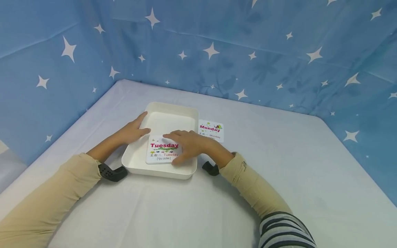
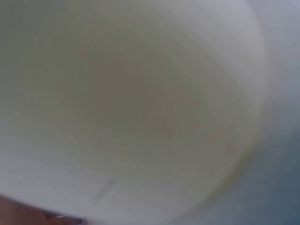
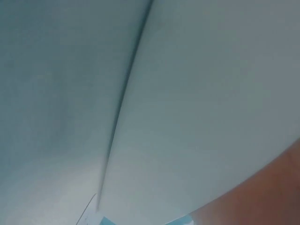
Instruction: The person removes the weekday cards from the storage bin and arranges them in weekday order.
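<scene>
A white tray [image 1: 169, 172] lies on the table. My left hand [image 1: 131, 132] holds its left side, the thumb over the rim and the other fingers along the outside, partly hidden. Inside the tray's near half is a white card printed "Tuesday" [image 1: 161, 155]. My right hand [image 1: 192, 143] reaches over the right rim and spans this card, fingertips by its top edge and thumb by its bottom edge. A second card, printed "Monday" [image 1: 214, 129], lies outside the tray on the right, partly behind my right hand. The tray wall [image 2: 140, 117] fills most of the left wrist view.
White cloth covers the table [image 1: 279, 155]. A blue curtain with white stars [image 1: 217, 69] hangs along the back and sides. Dark wrist devices [image 1: 113, 173] sit by both wrists, close to the tray's near corners. The right wrist view shows mostly tray wall [image 3: 187, 117] and tablecloth.
</scene>
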{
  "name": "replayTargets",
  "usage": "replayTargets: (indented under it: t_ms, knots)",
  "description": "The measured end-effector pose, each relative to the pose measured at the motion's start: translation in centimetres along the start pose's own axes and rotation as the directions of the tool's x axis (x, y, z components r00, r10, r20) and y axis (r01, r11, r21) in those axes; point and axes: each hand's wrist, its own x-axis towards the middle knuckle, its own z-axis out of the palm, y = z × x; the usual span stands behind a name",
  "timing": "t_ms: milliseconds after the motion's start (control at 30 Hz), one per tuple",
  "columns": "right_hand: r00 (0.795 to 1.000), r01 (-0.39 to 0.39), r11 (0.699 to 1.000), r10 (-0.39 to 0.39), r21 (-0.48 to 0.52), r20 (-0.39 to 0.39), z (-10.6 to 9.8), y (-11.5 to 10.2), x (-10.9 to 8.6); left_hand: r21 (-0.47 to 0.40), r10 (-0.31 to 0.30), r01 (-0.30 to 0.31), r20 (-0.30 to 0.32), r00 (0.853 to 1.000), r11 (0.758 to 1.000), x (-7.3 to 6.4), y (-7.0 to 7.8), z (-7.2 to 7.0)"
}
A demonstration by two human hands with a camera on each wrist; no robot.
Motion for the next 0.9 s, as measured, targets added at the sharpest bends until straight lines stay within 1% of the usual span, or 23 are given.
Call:
replayTargets:
  t_ms: [133, 200, 367, 433, 533, 667, 767, 900]
  knots:
    - [1.0, 0.003, 1.0, -0.003, 0.02, -0.017, -0.1, 0.2, -0.2, -0.004, 0.003, -0.003, 0.002, 1.0, 1.0, 0.1, 0.0, 0.2]
    - [0.999, 0.011, 1.0, -0.01, 0.027, -0.039, -0.2, 0.3, -0.4, -0.005, 0.001, -0.001, 0.005, 1.0, 1.0, 0.1, 0.0, 0.3]
    - [0.991, 0.041, 0.998, -0.036, 0.036, -0.13, -1.0, 0.7, -1.1, 0.0, 0.001, -0.001, 0.001, 1.0, 1.0, 0.0, -0.1, 0.4]
    - [0.986, 0.041, 0.998, -0.033, 0.047, -0.16, -1.4, 0.9, -1.4, 0.005, 0.002, -0.002, -0.001, 1.0, 1.0, 0.0, -0.1, 0.4]
    - [0.981, 0.009, 0.997, 0.006, 0.078, -0.192, -2.1, 1.4, -2.1, 0.009, 0.0, 0.0, 0.003, 1.0, 1.0, 0.0, -0.2, 0.4]
    - [0.969, -0.053, 0.991, 0.08, 0.119, -0.232, -3.3, 2.6, -3.3, 0.013, 0.001, -0.001, 0.002, 1.0, 1.0, 0.0, 0.0, 0.3]
    - [0.958, -0.092, 0.985, 0.127, 0.144, -0.256, -3.8, 4.1, -4.5, 0.011, 0.002, -0.002, 0.003, 1.0, 1.0, 0.0, 0.2, 0.2]
    - [0.939, -0.142, 0.974, 0.188, 0.175, -0.287, -3.6, 6.9, -6.5, 0.026, 0.003, -0.003, 0.007, 1.0, 1.0, -0.2, 0.2, -0.1]
